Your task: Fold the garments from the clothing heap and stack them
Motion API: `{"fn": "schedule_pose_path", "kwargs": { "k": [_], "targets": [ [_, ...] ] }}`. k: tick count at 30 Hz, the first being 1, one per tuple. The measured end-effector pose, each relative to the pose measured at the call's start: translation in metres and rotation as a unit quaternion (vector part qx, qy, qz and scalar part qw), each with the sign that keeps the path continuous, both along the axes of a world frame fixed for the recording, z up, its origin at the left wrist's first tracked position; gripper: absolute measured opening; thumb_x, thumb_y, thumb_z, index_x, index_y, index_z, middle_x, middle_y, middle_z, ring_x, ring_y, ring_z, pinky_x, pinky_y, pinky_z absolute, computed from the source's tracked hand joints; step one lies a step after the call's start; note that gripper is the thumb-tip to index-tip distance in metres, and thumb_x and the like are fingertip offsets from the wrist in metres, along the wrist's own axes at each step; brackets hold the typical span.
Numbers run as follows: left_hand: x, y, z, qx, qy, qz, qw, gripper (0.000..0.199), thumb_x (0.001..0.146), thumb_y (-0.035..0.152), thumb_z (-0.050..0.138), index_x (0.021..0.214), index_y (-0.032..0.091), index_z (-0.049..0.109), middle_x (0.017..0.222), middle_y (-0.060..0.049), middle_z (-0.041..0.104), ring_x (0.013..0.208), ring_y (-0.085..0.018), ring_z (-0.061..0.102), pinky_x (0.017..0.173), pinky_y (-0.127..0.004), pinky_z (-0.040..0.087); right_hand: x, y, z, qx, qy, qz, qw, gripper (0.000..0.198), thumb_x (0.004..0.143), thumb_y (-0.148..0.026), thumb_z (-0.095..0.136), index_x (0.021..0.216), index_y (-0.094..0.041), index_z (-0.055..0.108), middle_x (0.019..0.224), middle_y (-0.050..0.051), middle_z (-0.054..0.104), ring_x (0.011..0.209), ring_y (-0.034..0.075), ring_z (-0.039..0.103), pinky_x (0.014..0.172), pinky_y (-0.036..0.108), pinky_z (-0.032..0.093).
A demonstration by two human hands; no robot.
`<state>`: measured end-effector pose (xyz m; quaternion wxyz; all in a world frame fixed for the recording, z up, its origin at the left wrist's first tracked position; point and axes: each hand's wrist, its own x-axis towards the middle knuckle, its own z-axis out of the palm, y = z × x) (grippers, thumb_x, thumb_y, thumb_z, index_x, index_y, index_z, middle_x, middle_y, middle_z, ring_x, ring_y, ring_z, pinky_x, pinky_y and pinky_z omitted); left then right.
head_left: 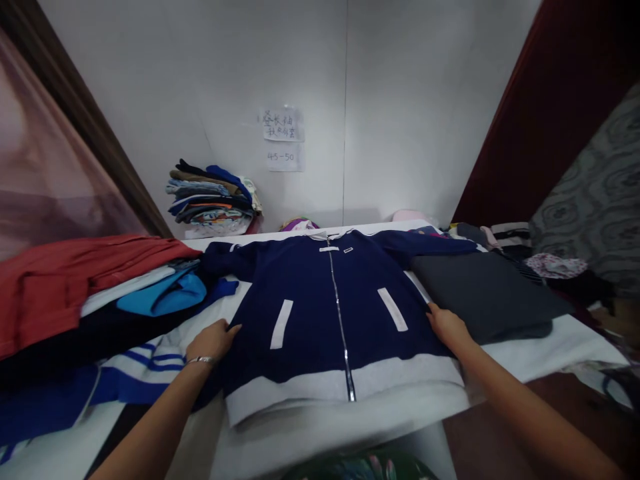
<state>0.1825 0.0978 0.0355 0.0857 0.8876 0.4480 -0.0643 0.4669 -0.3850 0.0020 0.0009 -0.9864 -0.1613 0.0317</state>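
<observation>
A navy zip-up jacket (pixel 310 287) lies front side up and spread out, its collar away from me and its white hem towards me. The zip is closed down the middle, and a white pocket strip slants on each side. My left hand (pixel 213 341) pinches the jacket's left edge above the hem; a bracelet circles that wrist. On the opposite edge, my right hand (pixel 447 325) grips the fabric at about the same height. Both sleeves reach outward at the far end, partly lying against the neighbouring clothes.
Red clothing (pixel 90 273) and blue garments are heaped on the left. A folded dark grey garment (pixel 480 293) lies on the right. A stack of folded clothes (pixel 213 193) stands at the back left. Handwritten papers (pixel 284 140) hang on the wall above the white-covered table (pixel 390 410).
</observation>
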Motion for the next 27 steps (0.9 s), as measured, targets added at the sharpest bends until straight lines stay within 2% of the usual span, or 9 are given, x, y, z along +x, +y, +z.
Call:
{"fn": "schedule_pose_path", "kwargs": {
  "k": [4,7,9,13,17,21,23,25,27],
  "targets": [
    [0.002,-0.017,0.009,0.072,-0.036,-0.033,0.996,0.056,0.086,0.054,0.032,0.113,0.013,0.06,0.109,-0.019,0.066,0.1,-0.033,0.062,0.079,-0.042,0.047,-0.016,0.008,0.009,0.015,-0.084,0.063,0.994,0.044,0.091,-0.023,0.043,0.134,-0.014,0.048,0.111,0.02,0.064,0.095,0.03,0.066,0.078,0.039,0.051],
    [0.002,-0.035,0.004,0.163,-0.106,-0.157,0.968,0.061,0.084,0.053,0.034,0.123,0.011,0.056,0.127,-0.019,0.057,0.119,-0.031,0.052,0.096,-0.041,0.042,-0.027,0.01,0.005,0.094,-0.133,0.185,0.969,0.048,0.09,-0.028,0.045,0.136,-0.016,0.048,0.139,0.018,0.047,0.127,0.03,0.046,0.098,0.042,0.044],
    [0.0,-0.044,-0.009,0.179,-0.105,-0.232,0.95,0.061,0.082,0.05,0.039,0.126,0.012,0.056,0.136,-0.017,0.051,0.129,-0.03,0.043,0.103,-0.041,0.036,-0.032,0.007,-0.006,0.12,-0.101,0.24,0.958,0.049,0.092,-0.036,0.043,0.137,-0.017,0.048,0.147,0.014,0.039,0.137,0.028,0.033,0.108,0.045,0.033],
    [-0.01,-0.043,-0.037,0.146,-0.018,-0.305,0.941,0.047,0.079,0.033,0.039,0.117,0.022,0.066,0.138,-0.011,0.051,0.134,-0.035,0.037,0.105,-0.052,0.031,-0.037,-0.002,-0.025,0.144,0.004,0.219,0.965,0.054,0.093,-0.047,0.039,0.138,-0.019,0.048,0.149,0.011,0.035,0.141,0.027,0.025,0.113,0.05,0.024],
    [-0.01,-0.03,-0.041,0.111,-0.009,-0.286,0.952,0.048,0.079,0.035,0.039,0.118,0.026,0.066,0.138,-0.008,0.052,0.135,-0.033,0.037,0.106,-0.053,0.03,-0.032,-0.004,-0.013,0.247,0.051,0.213,0.944,0.053,0.089,-0.049,0.046,0.13,-0.018,0.056,0.147,0.012,0.038,0.139,0.027,0.028,0.113,0.048,0.023],
    [-0.003,-0.034,-0.037,0.096,-0.061,-0.261,0.959,0.049,0.077,0.041,0.043,0.118,0.029,0.067,0.141,-0.006,0.049,0.137,-0.031,0.033,0.107,-0.052,0.03,0.009,-0.002,0.026,0.441,0.03,0.14,0.886,0.04,0.086,-0.042,0.053,0.116,-0.019,0.065,0.127,0.009,0.061,0.121,0.023,0.053,0.107,0.043,0.037],
    [-0.004,-0.041,-0.041,0.093,-0.089,-0.288,0.949,0.046,0.072,0.04,0.048,0.113,0.032,0.069,0.141,-0.004,0.048,0.137,-0.031,0.033,0.108,-0.053,0.029,0.047,-0.002,0.046,0.526,0.016,0.039,0.85,0.033,0.083,-0.037,0.058,0.109,-0.019,0.066,0.114,0.008,0.067,0.111,0.022,0.059,0.102,0.041,0.043],
    [-0.006,-0.045,-0.051,0.092,-0.088,-0.314,0.941,0.043,0.066,0.036,0.054,0.106,0.036,0.071,0.139,-0.004,0.051,0.135,-0.034,0.035,0.108,-0.057,0.027,0.089,-0.006,0.059,0.613,0.027,-0.095,0.784,0.032,0.082,-0.031,0.06,0.111,-0.017,0.063,0.109,0.009,0.068,0.102,0.022,0.063,0.09,0.039,0.052],
    [-0.01,-0.043,-0.065,0.094,-0.072,-0.331,0.936,0.045,0.061,0.033,0.058,0.104,0.039,0.072,0.138,-0.004,0.051,0.134,-0.035,0.036,0.108,-0.059,0.026,0.128,-0.011,0.066,0.64,0.03,-0.135,0.756,0.034,0.086,-0.031,0.058,0.116,-0.016,0.059,0.108,0.009,0.066,0.095,0.02,0.064,0.082,0.037,0.055]
  ]
}}
